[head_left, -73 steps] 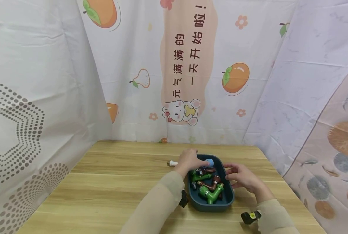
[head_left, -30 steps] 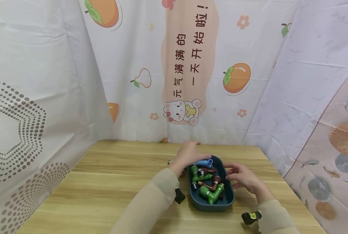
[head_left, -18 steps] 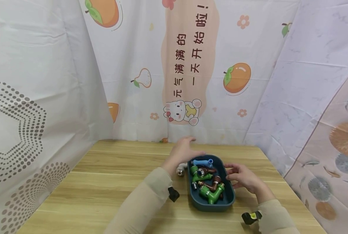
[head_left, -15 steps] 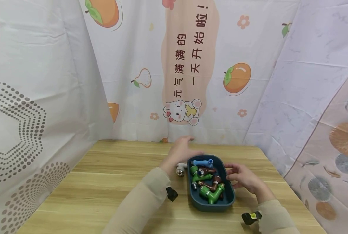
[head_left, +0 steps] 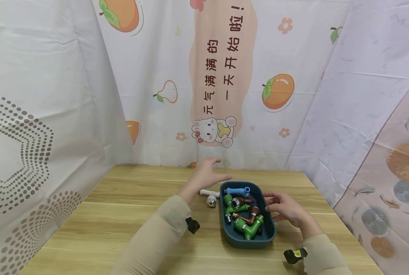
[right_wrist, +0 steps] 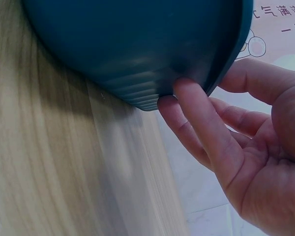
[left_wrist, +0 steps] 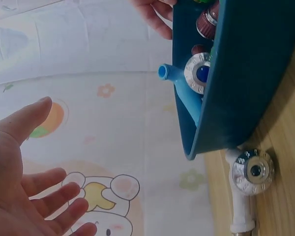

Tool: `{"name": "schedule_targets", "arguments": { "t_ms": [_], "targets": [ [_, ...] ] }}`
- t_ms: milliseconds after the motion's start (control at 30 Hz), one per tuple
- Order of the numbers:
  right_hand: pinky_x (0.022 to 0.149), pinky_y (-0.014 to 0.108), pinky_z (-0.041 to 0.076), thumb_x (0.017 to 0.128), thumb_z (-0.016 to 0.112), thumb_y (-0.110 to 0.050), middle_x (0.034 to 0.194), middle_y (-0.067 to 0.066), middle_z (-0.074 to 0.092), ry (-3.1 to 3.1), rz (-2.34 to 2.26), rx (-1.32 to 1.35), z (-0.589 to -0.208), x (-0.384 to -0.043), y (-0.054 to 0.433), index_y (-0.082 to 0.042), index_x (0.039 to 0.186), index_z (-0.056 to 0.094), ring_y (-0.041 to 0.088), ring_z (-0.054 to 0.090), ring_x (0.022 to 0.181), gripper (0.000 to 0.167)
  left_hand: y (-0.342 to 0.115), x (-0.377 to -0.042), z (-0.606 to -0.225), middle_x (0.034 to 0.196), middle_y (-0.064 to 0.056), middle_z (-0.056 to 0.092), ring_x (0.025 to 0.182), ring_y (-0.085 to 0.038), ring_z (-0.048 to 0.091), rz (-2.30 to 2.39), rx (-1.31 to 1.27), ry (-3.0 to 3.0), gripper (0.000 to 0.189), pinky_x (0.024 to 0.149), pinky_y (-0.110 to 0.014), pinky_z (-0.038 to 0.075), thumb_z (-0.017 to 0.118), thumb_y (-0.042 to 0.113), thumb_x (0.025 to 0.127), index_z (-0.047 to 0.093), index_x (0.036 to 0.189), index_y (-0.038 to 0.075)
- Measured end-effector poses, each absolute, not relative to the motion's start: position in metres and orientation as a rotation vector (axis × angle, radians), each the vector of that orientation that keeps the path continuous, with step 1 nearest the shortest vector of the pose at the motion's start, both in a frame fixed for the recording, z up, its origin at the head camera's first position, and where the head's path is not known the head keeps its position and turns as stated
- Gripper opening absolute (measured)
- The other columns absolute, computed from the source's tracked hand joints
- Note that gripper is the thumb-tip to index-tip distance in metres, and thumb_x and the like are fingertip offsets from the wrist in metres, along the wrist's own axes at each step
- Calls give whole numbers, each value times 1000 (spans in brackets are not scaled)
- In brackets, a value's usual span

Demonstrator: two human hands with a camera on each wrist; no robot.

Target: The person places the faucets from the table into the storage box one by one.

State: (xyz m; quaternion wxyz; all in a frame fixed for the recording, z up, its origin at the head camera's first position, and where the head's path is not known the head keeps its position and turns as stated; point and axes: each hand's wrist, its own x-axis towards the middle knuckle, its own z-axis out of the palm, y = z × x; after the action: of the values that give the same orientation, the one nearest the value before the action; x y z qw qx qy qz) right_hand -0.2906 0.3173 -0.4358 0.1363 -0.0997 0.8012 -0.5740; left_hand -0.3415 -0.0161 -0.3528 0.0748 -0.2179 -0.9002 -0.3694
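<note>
My left hand [head_left: 206, 176] is in the air behind and left of the dark blue bin [head_left: 249, 244], thumb and fingers spread, holding nothing. In the left wrist view its palm [left_wrist: 5, 182] faces the bin from a distance. A blue plastic tap [head_left: 236, 191] lies at the bin's far end. Green taps [head_left: 250, 231] and brown taps [head_left: 254, 214] fill the rest. My right hand [head_left: 286, 208] is at the bin's right side. In the right wrist view, its loosely bent fingers [right_wrist: 201, 113] touch the outer wall near the rim.
A white tap [head_left: 211, 201] with a silver handle lies on the wooden table [head_left: 139, 214], close against the bin's left side. A patterned curtain [head_left: 163, 126] hangs behind the table, with more cloth on both sides.
My left hand has let go of the blue tap in the bin and moved left, away from it, uncovering the white tap. The right hand stays at the bin's side.
</note>
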Motion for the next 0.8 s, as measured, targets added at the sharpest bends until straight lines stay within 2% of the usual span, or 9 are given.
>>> {"name": "schedule_targets", "arguments": {
  "t_ms": [367,800],
  "targets": [
    [73,51,60,94,66,-4,128,31,57,2322,-1662,-295,-437,-291,317,8,151,36,29,66,101,65,-31,-347,-354,150,-4,50,136,-29,47,-1168,-701,-2666,77,108,-53,41,80,57,82,56,145,19],
    [74,51,60,94,66,-5,127,30,58,2330,-1657,-295,-437,-291,317,8,151,36,29,66,101,65,-44,-361,-365,151,-6,50,139,-29,44,-1232,-693,-2657,75,113,-51,36,81,51,84,56,145,15]
  ]
}}
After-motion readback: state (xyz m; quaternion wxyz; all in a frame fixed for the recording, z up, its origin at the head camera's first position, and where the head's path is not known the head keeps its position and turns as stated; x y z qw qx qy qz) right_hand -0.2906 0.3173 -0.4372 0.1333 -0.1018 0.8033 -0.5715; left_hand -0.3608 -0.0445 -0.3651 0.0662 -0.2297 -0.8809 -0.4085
